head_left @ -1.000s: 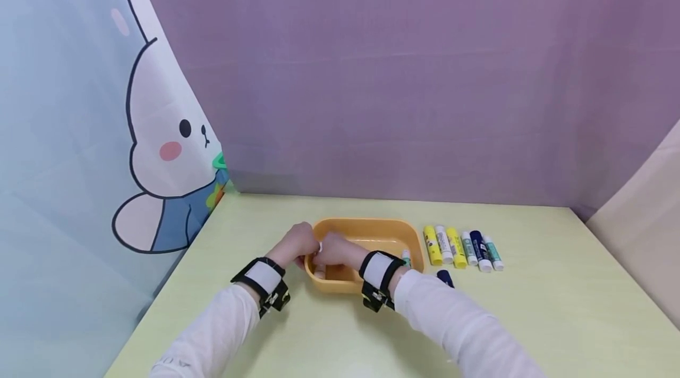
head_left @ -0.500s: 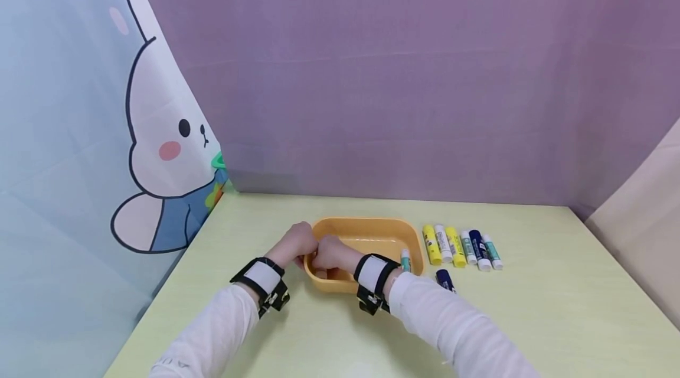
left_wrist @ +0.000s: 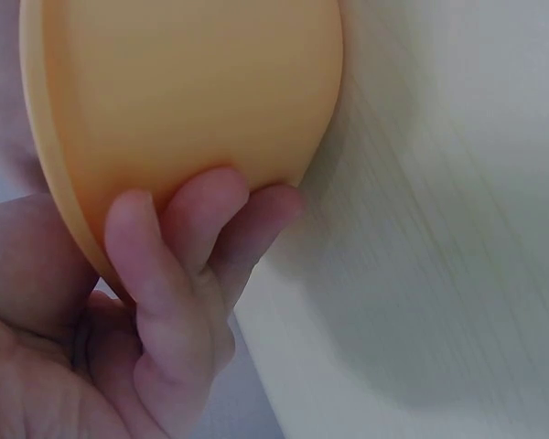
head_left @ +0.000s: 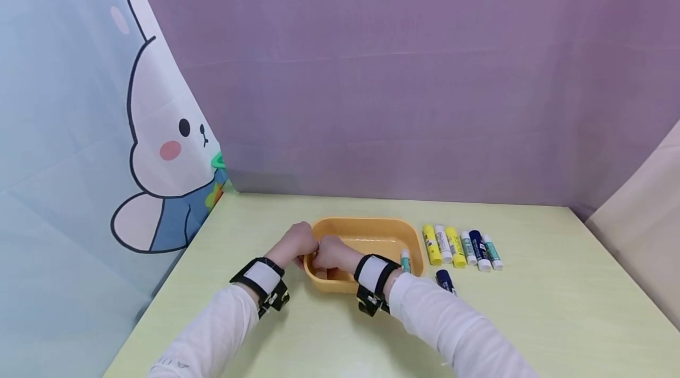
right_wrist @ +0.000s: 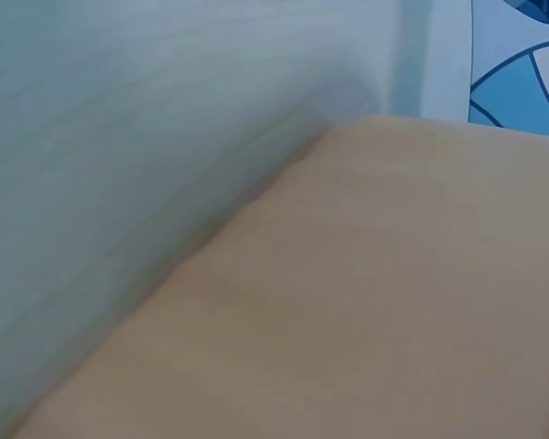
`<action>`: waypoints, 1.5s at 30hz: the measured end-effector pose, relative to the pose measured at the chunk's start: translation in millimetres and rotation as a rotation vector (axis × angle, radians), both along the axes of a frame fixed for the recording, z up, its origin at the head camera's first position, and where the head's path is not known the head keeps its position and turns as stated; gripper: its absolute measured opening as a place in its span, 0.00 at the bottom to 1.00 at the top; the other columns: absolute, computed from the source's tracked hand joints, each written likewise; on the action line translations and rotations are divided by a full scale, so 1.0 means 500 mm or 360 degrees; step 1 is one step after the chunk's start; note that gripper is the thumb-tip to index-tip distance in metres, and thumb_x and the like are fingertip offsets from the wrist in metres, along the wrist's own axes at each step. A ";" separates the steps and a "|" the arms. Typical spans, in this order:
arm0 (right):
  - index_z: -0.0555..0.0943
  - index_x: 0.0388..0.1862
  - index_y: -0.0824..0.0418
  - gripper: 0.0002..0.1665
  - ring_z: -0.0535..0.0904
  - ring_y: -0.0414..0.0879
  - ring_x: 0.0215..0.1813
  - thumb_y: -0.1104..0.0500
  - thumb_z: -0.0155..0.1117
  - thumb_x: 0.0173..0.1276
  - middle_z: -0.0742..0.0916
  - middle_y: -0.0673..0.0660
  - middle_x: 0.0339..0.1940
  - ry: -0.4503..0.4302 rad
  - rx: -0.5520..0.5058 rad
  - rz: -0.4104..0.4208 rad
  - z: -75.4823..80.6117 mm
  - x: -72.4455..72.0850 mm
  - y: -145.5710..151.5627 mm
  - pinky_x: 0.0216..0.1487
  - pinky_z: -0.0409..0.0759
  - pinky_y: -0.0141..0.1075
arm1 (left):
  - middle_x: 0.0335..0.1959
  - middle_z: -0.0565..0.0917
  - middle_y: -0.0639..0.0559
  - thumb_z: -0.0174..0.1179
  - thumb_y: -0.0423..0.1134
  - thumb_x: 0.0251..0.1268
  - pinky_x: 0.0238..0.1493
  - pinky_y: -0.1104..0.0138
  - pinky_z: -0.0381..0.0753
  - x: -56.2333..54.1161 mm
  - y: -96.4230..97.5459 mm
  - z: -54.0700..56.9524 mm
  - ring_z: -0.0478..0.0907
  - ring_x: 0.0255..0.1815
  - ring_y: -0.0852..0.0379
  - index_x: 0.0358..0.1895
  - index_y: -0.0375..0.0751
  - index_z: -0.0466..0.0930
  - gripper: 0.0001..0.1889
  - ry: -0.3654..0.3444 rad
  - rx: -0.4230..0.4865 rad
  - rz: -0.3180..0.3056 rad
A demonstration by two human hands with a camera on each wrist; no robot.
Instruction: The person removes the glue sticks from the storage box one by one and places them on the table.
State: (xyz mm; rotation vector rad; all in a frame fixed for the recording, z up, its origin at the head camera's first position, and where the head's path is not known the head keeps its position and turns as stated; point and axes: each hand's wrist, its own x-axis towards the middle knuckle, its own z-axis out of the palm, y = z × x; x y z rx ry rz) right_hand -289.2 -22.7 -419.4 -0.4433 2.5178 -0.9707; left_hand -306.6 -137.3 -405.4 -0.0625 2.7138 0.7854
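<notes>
An orange plastic basin stands on the table. My left hand grips its left end; in the left wrist view, fingers press against the outer wall just under the rim. My right hand reaches inside the basin at the same end, close beside the left one, its knuckles up and fingertips hidden. A small pale end shows below that hand, and I cannot tell what it holds. At the basin's right end a green-and-white glue stick leans. The right wrist view is mostly a blurred tan surface.
Right of the basin, several glue sticks lie side by side, among them a yellow glue stick and a dark blue glue stick. Another dark blue stick lies nearer, partly behind the right sleeve. A purple curtain hangs behind the table.
My right hand has shifted slightly left and down inside the basin, uncovering more of the leaning glue stick and the near dark blue one. The left hand keeps its place on the basin.
</notes>
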 end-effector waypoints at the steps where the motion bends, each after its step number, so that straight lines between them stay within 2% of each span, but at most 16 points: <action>1: 0.76 0.16 0.60 0.11 0.73 0.45 0.16 0.67 0.64 0.54 0.70 0.50 0.11 -0.0002 0.0003 0.0000 0.000 -0.001 0.000 0.16 0.69 0.28 | 0.22 0.78 0.42 0.54 0.29 0.57 0.11 0.64 0.81 0.000 0.000 0.000 0.78 0.10 0.51 0.30 0.31 0.73 0.04 -0.0001 0.0000 0.0001; 9: 0.76 0.16 0.63 0.09 0.74 0.46 0.16 0.66 0.64 0.54 0.73 0.52 0.11 -0.0020 -0.0020 0.0000 0.003 0.002 0.005 0.16 0.70 0.29 | 0.22 0.78 0.42 0.54 0.29 0.56 0.12 0.64 0.81 -0.001 -0.005 -0.005 0.79 0.11 0.51 0.31 0.30 0.73 0.03 -0.0019 -0.0009 0.0011; 15: 0.75 0.15 0.62 0.10 0.74 0.45 0.17 0.66 0.63 0.53 0.75 0.51 0.12 -0.0016 0.0067 0.0003 0.015 0.004 0.017 0.18 0.73 0.29 | 0.24 0.78 0.41 0.53 0.29 0.57 0.13 0.63 0.82 -0.001 -0.005 -0.005 0.79 0.12 0.50 0.36 0.29 0.72 0.06 -0.0028 0.0023 0.0039; 19: 0.79 0.19 0.65 0.06 0.74 0.45 0.18 0.67 0.64 0.53 0.77 0.52 0.14 -0.0064 0.0093 0.0027 0.036 0.008 0.030 0.21 0.74 0.31 | 0.25 0.80 0.39 0.52 0.28 0.57 0.13 0.63 0.82 -0.004 -0.004 -0.005 0.79 0.12 0.50 0.35 0.29 0.72 0.05 -0.0032 0.0036 0.0041; 21: 0.78 0.22 0.65 0.05 0.76 0.47 0.19 0.66 0.65 0.54 0.77 0.53 0.17 -0.0085 0.0093 0.0036 0.048 0.011 0.040 0.23 0.78 0.33 | 0.26 0.81 0.38 0.51 0.28 0.57 0.13 0.63 0.82 -0.004 -0.004 -0.006 0.79 0.12 0.50 0.34 0.29 0.72 0.04 -0.0029 0.0034 0.0032; 24: 0.76 0.21 0.65 0.07 0.79 0.49 0.21 0.66 0.63 0.55 0.77 0.53 0.16 -0.0073 0.0085 0.0083 0.067 0.016 0.055 0.26 0.82 0.36 | 0.27 0.81 0.37 0.51 0.28 0.57 0.12 0.64 0.82 -0.004 -0.004 -0.005 0.79 0.11 0.50 0.33 0.29 0.72 0.04 -0.0025 0.0019 0.0023; 29: 0.76 0.19 0.66 0.07 0.77 0.49 0.20 0.68 0.59 0.56 0.76 0.54 0.15 -0.0118 -0.0051 0.0189 0.098 0.025 0.086 0.26 0.80 0.36 | 0.26 0.81 0.37 0.50 0.28 0.57 0.13 0.64 0.82 0.000 -0.002 -0.005 0.79 0.11 0.50 0.34 0.29 0.71 0.04 -0.0025 0.0006 0.0034; 31: 0.75 0.26 0.68 0.02 0.77 0.47 0.22 0.69 0.59 0.55 0.78 0.56 0.19 -0.0151 -0.0118 0.0165 0.111 0.025 0.102 0.28 0.82 0.38 | 0.26 0.81 0.37 0.50 0.27 0.56 0.12 0.64 0.82 0.001 -0.001 -0.006 0.79 0.11 0.51 0.34 0.29 0.71 0.04 -0.0017 0.0007 0.0032; 32: 0.75 0.30 0.68 0.04 0.78 0.47 0.23 0.69 0.59 0.55 0.80 0.57 0.23 -0.0163 -0.0135 0.0146 0.119 0.025 0.109 0.29 0.84 0.39 | 0.25 0.81 0.37 0.50 0.27 0.56 0.12 0.64 0.82 0.002 0.000 -0.005 0.79 0.10 0.50 0.34 0.29 0.70 0.04 -0.0014 0.0008 0.0032; 37: 0.68 0.55 0.69 0.27 0.81 0.49 0.29 0.66 0.64 0.58 0.79 0.62 0.39 -0.0133 -0.0061 -0.0013 0.147 0.022 0.144 0.31 0.86 0.41 | 0.24 0.80 0.37 0.49 0.26 0.53 0.11 0.64 0.81 0.003 0.001 -0.003 0.78 0.09 0.51 0.33 0.29 0.70 0.04 0.0004 -0.0001 0.0029; 40: 0.65 0.63 0.70 0.34 0.81 0.49 0.29 0.65 0.66 0.59 0.79 0.62 0.43 -0.0081 0.0009 -0.0072 0.162 0.023 0.165 0.28 0.86 0.39 | 0.25 0.80 0.37 0.48 0.25 0.53 0.12 0.64 0.82 0.003 0.000 -0.003 0.78 0.10 0.51 0.34 0.28 0.70 0.05 0.0004 0.0011 0.0030; 45: 0.62 0.65 0.71 0.37 0.82 0.49 0.31 0.65 0.65 0.59 0.79 0.65 0.46 -0.0045 0.0041 -0.0084 0.193 0.029 0.212 0.27 0.86 0.36 | 0.26 0.80 0.37 0.49 0.26 0.55 0.13 0.64 0.82 0.001 -0.003 -0.005 0.79 0.11 0.50 0.37 0.27 0.71 0.07 -0.0015 0.0023 0.0029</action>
